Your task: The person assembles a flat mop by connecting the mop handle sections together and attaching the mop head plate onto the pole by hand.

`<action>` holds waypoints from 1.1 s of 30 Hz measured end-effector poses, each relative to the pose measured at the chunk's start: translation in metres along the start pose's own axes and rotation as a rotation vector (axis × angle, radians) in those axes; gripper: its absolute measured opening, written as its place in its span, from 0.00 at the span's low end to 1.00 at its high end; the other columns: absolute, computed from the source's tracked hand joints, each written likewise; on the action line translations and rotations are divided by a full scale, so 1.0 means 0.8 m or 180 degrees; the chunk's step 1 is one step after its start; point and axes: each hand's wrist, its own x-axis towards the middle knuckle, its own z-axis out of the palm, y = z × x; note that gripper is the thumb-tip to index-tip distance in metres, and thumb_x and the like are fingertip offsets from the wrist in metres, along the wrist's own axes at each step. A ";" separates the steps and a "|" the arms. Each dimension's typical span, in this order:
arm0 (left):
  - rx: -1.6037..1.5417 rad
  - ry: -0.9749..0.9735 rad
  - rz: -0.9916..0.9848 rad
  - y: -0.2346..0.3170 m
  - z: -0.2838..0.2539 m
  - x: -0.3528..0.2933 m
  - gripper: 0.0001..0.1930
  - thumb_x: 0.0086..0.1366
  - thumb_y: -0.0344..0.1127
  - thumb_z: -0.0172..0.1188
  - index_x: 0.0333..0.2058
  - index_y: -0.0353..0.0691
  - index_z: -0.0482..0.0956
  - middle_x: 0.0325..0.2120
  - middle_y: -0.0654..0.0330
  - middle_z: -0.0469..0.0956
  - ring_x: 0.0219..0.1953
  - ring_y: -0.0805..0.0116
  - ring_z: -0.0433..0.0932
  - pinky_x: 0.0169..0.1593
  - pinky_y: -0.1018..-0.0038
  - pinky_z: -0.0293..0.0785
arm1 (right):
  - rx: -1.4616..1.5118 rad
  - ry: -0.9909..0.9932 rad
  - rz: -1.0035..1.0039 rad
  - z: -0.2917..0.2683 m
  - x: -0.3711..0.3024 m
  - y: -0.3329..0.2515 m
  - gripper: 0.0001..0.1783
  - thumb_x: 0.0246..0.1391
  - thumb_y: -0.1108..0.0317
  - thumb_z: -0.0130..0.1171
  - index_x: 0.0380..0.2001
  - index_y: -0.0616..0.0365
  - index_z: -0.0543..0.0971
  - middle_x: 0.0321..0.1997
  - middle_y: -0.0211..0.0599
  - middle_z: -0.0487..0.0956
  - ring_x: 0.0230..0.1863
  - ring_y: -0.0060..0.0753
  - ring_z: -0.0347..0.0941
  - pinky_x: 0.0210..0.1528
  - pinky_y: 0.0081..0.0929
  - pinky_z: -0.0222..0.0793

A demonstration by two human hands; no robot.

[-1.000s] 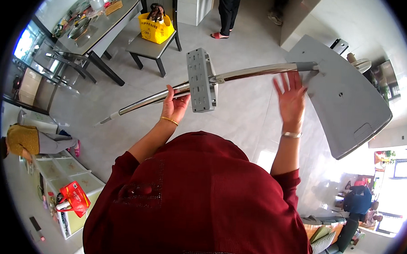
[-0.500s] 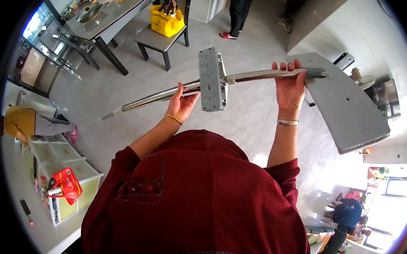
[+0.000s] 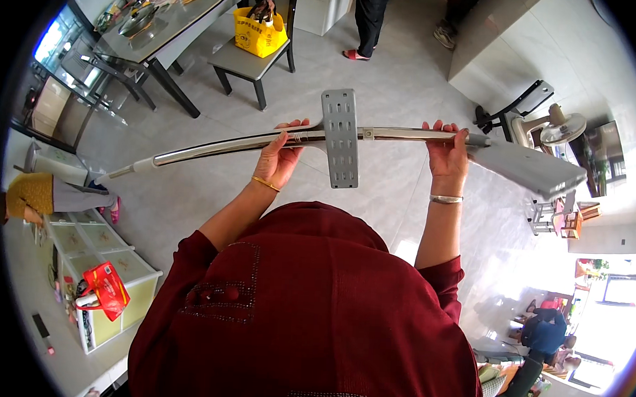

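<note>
A long chrome metal pole is held off the floor in front of me, lying nearly level from left to right. My left hand is closed round it just left of a grey slotted plate mounted crosswise on the pole. Further right, my right hand grips the pole close to its grey end sleeve. Beyond that hand a flat grey board is attached, seen nearly edge-on. The pole's left end narrows to a white collar and a thinner tip.
A chair with a yellow bag stands beside a dark-legged table at the far left. A person in dark trousers stands at the back. At the left are another person and a cabinet with a red bag. A fan stands far right.
The pole has rolled in my hands: the board has turned from its broad face to nearly edge-on, and the slotted plate now faces up. The pole has levelled and shifted left.
</note>
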 end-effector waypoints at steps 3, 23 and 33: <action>0.0141 0.0002 -0.0074 0.003 -0.004 0.007 0.12 0.55 0.25 0.63 0.38 0.37 0.73 0.45 0.54 0.74 0.57 0.54 0.65 0.63 0.63 0.62 | -0.0070 0.0152 -0.0062 -0.009 -0.001 0.003 0.17 0.60 0.57 0.49 0.32 0.62 0.69 0.29 0.39 0.71 0.39 0.44 0.70 0.54 0.63 0.63; 0.0063 0.0636 -0.1862 -0.036 -0.004 0.013 0.19 0.53 0.46 0.66 0.36 0.40 0.73 0.37 0.57 0.73 0.45 0.61 0.72 0.53 0.65 0.71 | -0.0620 -0.1213 -0.0308 0.049 0.044 -0.073 0.12 0.53 0.60 0.59 0.33 0.56 0.72 0.29 0.34 0.72 0.40 0.38 0.69 0.59 0.60 0.58; 0.1914 0.0278 -0.1667 0.038 -0.009 0.020 0.11 0.63 0.39 0.55 0.38 0.38 0.73 0.33 0.59 0.77 0.35 0.68 0.77 0.42 0.71 0.74 | -0.0929 -0.1962 -0.0615 0.153 0.011 -0.066 0.15 0.59 0.56 0.52 0.37 0.57 0.71 0.29 0.33 0.70 0.34 0.34 0.68 0.51 0.48 0.67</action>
